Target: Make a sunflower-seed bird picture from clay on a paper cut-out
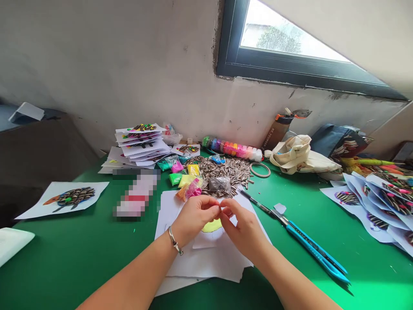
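Observation:
My left hand (195, 215), with a silver bracelet at the wrist, and my right hand (247, 228) meet fingertip to fingertip. Both are pinched closed; a tiny reddish bit seems to show between them, too small to name. Below them a yellow clay patch (212, 226) lies on a small sheet, partly hidden by my fingers. That sheet rests on a stack of white paper (206, 268). Just beyond are a brown clay packet (220, 185), a pink clay packet (193, 188) and a heap of striped sunflower seeds (237, 170).
A blue craft knife (316, 249) and a black pen (258, 201) lie at right. Tape roll (260, 170), cloth bag (292, 155) and bottle (275, 131) stand behind. Seed pictures are stacked at left (142, 144) and right (383, 206); a single seed picture (71, 198) lies left.

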The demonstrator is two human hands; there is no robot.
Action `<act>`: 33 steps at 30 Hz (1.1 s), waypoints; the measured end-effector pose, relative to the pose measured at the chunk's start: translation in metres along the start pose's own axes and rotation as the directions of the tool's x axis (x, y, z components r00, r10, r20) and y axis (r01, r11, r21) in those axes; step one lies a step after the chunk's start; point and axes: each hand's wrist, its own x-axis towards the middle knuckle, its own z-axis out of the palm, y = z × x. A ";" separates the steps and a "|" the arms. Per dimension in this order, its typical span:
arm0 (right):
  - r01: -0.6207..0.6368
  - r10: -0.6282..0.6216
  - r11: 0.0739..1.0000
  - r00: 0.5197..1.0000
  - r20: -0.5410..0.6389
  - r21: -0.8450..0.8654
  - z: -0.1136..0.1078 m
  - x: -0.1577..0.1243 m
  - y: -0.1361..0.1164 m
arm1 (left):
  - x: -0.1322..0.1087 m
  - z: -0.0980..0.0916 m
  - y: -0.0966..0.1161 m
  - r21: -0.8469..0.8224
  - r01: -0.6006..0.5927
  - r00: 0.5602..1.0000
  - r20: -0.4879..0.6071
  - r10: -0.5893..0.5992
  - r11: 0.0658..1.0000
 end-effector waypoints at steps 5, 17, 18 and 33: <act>0.138 -0.140 0.988 0.990 -0.012 -0.074 -0.004 0.003 0.002 | 0.002 -0.003 -0.004 -0.120 0.025 0.997 0.080 -0.016 0.992; 0.120 -0.113 0.988 0.991 -0.074 0.100 -0.003 0.005 0.003 | 0.003 -0.003 -0.007 -0.226 0.078 0.997 0.032 -0.073 0.971; 0.114 -0.107 0.989 0.991 -0.082 0.094 -0.003 0.005 0.004 | 0.002 -0.002 -0.007 -0.232 0.080 0.997 0.032 -0.075 0.969; 0.182 -0.180 0.983 0.976 -0.125 0.003 -0.005 0.004 -0.001 | 0.002 -0.006 -0.008 -0.288 0.156 0.982 0.144 -0.118 0.945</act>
